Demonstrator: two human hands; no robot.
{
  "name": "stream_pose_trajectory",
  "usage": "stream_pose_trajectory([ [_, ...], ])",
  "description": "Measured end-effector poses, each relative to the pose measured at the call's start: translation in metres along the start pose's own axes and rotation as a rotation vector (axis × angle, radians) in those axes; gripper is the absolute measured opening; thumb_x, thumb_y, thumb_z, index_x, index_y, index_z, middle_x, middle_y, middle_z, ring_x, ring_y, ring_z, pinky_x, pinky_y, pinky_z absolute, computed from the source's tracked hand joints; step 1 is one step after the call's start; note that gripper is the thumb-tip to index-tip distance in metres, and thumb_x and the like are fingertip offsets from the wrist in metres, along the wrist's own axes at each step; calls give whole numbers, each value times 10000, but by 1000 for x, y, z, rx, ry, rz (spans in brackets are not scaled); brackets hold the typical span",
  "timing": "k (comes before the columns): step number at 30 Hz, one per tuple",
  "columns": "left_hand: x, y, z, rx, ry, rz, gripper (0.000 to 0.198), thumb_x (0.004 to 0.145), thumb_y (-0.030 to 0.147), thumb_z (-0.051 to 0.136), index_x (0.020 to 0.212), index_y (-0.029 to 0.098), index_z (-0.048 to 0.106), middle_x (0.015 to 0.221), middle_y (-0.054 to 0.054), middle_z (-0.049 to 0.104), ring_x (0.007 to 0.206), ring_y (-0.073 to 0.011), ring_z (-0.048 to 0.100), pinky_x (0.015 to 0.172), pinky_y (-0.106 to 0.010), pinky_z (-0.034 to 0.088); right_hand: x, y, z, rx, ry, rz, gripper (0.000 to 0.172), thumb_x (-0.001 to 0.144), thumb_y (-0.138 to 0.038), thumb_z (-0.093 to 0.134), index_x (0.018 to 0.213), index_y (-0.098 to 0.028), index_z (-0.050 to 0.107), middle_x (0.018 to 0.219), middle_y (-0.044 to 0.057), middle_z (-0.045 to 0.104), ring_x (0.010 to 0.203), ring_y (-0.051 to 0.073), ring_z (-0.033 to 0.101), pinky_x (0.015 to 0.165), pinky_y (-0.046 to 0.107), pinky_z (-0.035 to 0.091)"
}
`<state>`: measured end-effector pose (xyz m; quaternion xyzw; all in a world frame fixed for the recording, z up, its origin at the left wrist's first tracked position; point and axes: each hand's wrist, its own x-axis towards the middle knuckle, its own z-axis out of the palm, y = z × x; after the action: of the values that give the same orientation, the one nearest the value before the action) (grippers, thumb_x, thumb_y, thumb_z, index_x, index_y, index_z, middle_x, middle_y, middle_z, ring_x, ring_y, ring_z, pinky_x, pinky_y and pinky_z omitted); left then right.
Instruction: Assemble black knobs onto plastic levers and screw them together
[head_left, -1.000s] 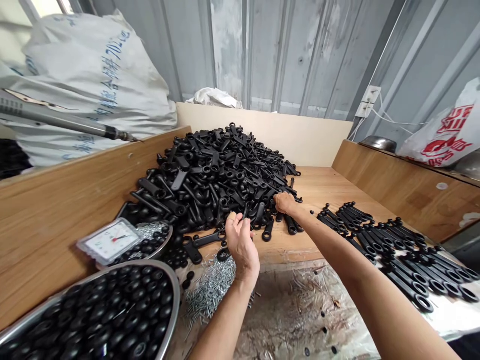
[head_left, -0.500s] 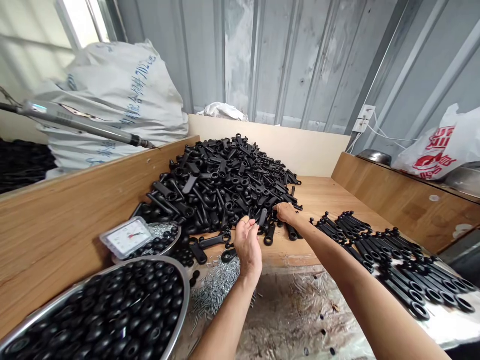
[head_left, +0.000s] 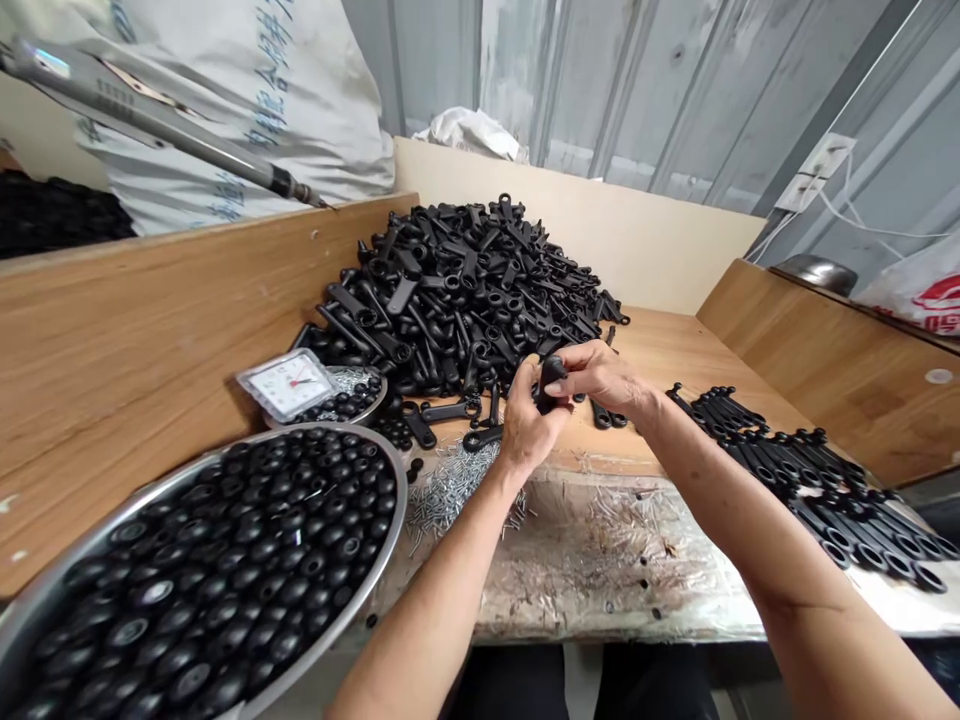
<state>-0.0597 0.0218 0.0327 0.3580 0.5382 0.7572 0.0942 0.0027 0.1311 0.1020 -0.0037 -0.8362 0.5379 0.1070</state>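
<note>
My left hand [head_left: 527,425] and my right hand [head_left: 600,375] meet above the bench's front edge. Both are closed on one black plastic arm with a ring end [head_left: 551,380]. Just behind them rises a big heap of the same black arms [head_left: 465,290]. A loose pile of small silver screws [head_left: 442,490] lies under my left wrist. To the right, finished black arms [head_left: 817,480] lie in rows.
A large steel bowl of black wheels [head_left: 225,570] sits at the lower left, with a smaller bowl [head_left: 349,400] and a small clock [head_left: 289,383] behind it. A power screwdriver [head_left: 165,115] hangs at the upper left. Wooden walls [head_left: 150,330] enclose the bench.
Both hands have drawn back from the heap toward me and come together, now holding one black arm. The camera has tilted down and moved nearer.
</note>
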Motion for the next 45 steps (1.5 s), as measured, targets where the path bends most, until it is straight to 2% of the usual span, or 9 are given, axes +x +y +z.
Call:
stream_pose_trajectory([
  [4, 3, 4, -6, -132, -149, -67, 400, 592, 96, 586, 988, 152, 598, 705, 2, 588, 575, -119, 533, 527, -226, 439, -10, -17, 12, 28, -40, 22, 187, 675, -290, 665, 769, -128, 653, 654, -6, 575, 568, 110, 522, 511, 220, 447],
  [9, 13, -5, -12, -241, 116, -133, 137, 646, 182, 578, 745, 107, 637, 496, 14, 519, 402, -77, 440, 377, -178, 314, -23, 5, 15, -171, 366, -81, 288, 717, -301, 663, 968, -160, 654, 851, 18, 635, 747, 120, 557, 675, 233, 452],
  [15, 19, -1, -20, -251, 324, 41, 199, 717, 289, 583, 783, 124, 672, 825, -40, 629, 680, -122, 564, 511, -193, 450, -42, 54, 54, -715, -10, 253, 151, 746, -106, 578, 815, -162, 700, 741, 11, 665, 654, 123, 572, 575, 195, 379],
  [22, 20, 8, -23, -94, 442, 185, 160, 763, 267, 537, 802, 133, 614, 845, -19, 607, 661, -105, 578, 502, -183, 450, -36, 64, 56, -960, 68, 377, 152, 727, -124, 551, 749, -175, 692, 766, 49, 672, 759, 189, 602, 572, 216, 350],
  [28, -23, 7, 4, -11, 31, 176, 129, 810, 219, 471, 777, 168, 585, 567, 22, 524, 472, -80, 463, 515, -207, 424, -39, 61, -1, -911, 336, 386, 210, 783, -138, 491, 875, -163, 678, 824, 34, 668, 775, 168, 600, 602, 213, 388],
  [31, -62, 0, 27, 147, -577, 545, 197, 783, 228, 429, 847, 160, 602, 680, -33, 581, 635, -144, 549, 588, -262, 448, -33, 66, -24, -782, 387, 300, 198, 792, -165, 494, 883, -103, 659, 796, 42, 654, 741, 156, 590, 625, 215, 416],
  [32, -73, -3, 34, 219, -607, 718, 240, 785, 279, 423, 867, 139, 600, 636, -35, 559, 577, -153, 523, 537, -276, 425, -29, 68, -27, -701, 386, 266, 188, 784, -182, 517, 876, -100, 660, 777, 36, 651, 720, 154, 587, 623, 219, 422],
  [36, -96, -1, 43, 409, -527, 1120, 317, 829, 276, 371, 994, 76, 555, 606, -31, 510, 508, -159, 453, 465, -300, 332, -6, 68, -2, -652, 272, 126, 135, 742, -187, 611, 856, -165, 680, 815, 10, 663, 787, 160, 578, 693, 239, 425],
  [45, -76, 15, 24, 358, -239, 1132, 225, 834, 193, 383, 968, 76, 520, 666, -36, 568, 525, -132, 449, 487, -301, 332, 55, 63, 92, -1016, -68, -205, 104, 842, -217, 553, 823, -194, 652, 874, 19, 633, 859, 166, 500, 781, 259, 363],
])
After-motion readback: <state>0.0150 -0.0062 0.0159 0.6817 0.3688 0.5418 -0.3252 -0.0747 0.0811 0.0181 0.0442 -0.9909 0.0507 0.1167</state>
